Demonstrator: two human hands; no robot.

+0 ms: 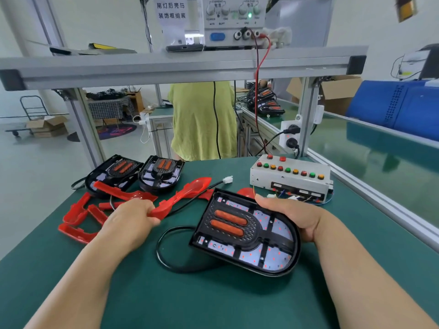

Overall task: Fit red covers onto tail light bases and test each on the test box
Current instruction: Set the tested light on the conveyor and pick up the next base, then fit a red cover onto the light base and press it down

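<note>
Head: cover [180,198], base [247,231] in hands [133,216] [292,217]

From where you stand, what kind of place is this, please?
Probably an assembly workstation in a small factory: a test box with coloured buttons, a bench power supply on the aluminium shelf, and loose red covers beside tail light bases.

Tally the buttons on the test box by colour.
Test box buttons:
Red buttons: 5
Green buttons: 3
Orange buttons: 3
Total: 11
</note>
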